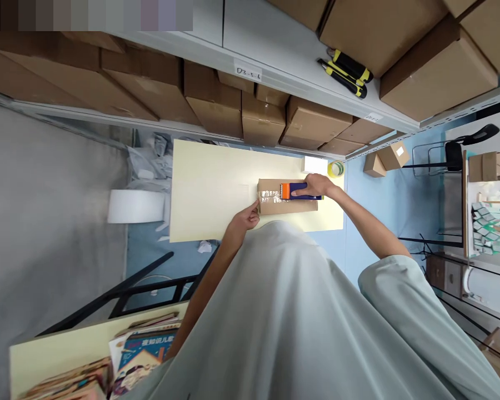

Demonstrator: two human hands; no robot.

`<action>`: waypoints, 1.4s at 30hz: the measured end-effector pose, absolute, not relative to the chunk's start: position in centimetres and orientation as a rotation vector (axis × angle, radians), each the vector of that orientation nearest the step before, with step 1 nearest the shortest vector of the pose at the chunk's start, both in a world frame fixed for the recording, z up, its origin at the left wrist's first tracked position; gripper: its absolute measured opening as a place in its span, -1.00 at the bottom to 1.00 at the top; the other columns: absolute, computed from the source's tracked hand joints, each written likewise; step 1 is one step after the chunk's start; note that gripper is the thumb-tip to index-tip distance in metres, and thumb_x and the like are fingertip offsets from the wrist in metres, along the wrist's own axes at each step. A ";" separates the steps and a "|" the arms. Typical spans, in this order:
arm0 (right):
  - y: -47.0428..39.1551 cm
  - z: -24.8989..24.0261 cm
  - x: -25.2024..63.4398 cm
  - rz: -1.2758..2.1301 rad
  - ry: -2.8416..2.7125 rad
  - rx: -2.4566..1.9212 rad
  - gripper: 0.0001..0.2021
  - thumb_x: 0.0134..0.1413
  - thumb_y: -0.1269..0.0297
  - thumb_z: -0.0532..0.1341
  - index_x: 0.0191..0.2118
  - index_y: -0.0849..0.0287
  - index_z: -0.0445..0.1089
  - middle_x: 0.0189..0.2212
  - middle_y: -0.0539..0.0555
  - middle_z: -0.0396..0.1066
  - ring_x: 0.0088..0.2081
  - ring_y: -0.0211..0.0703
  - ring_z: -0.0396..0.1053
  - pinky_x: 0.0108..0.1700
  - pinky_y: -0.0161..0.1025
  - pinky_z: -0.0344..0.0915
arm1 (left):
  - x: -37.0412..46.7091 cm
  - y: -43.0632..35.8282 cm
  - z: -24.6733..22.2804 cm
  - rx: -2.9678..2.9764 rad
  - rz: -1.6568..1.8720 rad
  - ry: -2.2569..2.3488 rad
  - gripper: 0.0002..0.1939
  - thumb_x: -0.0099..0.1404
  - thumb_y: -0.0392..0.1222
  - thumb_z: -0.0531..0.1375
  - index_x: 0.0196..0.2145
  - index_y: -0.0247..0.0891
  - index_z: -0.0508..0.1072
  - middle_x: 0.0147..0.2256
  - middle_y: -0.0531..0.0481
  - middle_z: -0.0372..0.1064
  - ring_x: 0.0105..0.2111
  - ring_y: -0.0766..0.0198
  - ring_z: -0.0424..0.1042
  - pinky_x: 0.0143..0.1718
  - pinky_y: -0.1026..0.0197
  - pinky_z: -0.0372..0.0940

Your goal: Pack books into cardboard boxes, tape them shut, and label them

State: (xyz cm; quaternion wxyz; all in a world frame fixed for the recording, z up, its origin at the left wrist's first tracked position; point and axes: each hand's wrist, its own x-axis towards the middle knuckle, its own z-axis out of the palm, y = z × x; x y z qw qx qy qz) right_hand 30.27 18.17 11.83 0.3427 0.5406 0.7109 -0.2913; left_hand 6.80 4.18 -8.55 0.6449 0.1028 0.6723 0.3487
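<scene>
A brown cardboard box [289, 208] lies on the pale yellow table [208, 189], with clear tape along the left part of its top. My right hand [315, 185] is wrapped round a tape dispenser [302, 190], dark blue with an orange front, resting over the box's top. At the box's left end is my left hand [247, 216], its fingertips pinched together against the near corner. Whether those fingers hold a tape end is too small to make out. Just behind my right hand sit a small white box [315, 165] and a roll of yellow-edged tape [336, 169].
A grey shelf [270, 33] full of cardboard boxes [216, 100] overhangs the table's far side. Yellow-black utility knives [346, 72] lie on it. Wrapped plastic bags [152, 161] and a white cylinder [136, 206] are at left. Books [144, 355] occupy another tabletop at lower left.
</scene>
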 end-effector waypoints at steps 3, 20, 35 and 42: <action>18.3 11.6 30.5 -0.750 1.859 1.403 -0.16 0.08 -0.60 0.31 -0.11 0.22 0.68 -0.10 0.32 0.70 -0.09 0.13 0.65 -0.20 -0.20 0.40 | 6.3 3.4 -7.6 0.183 0.729 1.610 -0.51 0.21 0.28 0.47 -0.30 -0.17 0.48 -0.51 0.11 0.28 -0.60 0.38 0.21 -0.57 0.24 0.21; 18.3 11.0 31.2 -0.877 1.875 1.395 -0.10 0.05 -0.53 0.42 0.15 0.27 0.58 0.07 0.42 0.65 0.10 0.29 0.63 0.04 -0.09 0.51 | 13.0 4.2 -2.1 1.924 0.325 1.608 0.08 0.51 0.24 0.15 0.63 -0.61 -0.13 0.62 -0.57 -0.34 0.65 -0.28 -0.36 0.61 -0.42 -0.38; 19.1 12.7 44.8 -1.010 1.761 1.370 -0.29 0.17 -0.47 0.38 -0.21 0.25 0.65 -0.39 0.24 0.65 -0.23 0.12 0.63 -0.20 -0.15 0.42 | 14.1 4.6 -2.3 1.870 0.302 1.648 0.11 0.50 0.31 0.17 0.63 -0.54 -0.12 0.62 -0.59 -0.32 0.66 -0.23 -0.38 0.61 -0.36 -0.39; 19.8 12.2 48.7 -1.110 1.765 1.342 -0.27 0.09 -0.50 0.40 -0.22 0.23 0.67 -0.42 0.21 0.63 -0.26 0.08 0.61 -0.18 -0.14 0.40 | 14.7 4.7 -2.6 1.833 0.287 1.640 0.10 0.51 0.35 0.13 0.63 -0.52 -0.12 0.62 -0.56 -0.33 0.66 -0.23 -0.39 0.61 -0.37 -0.41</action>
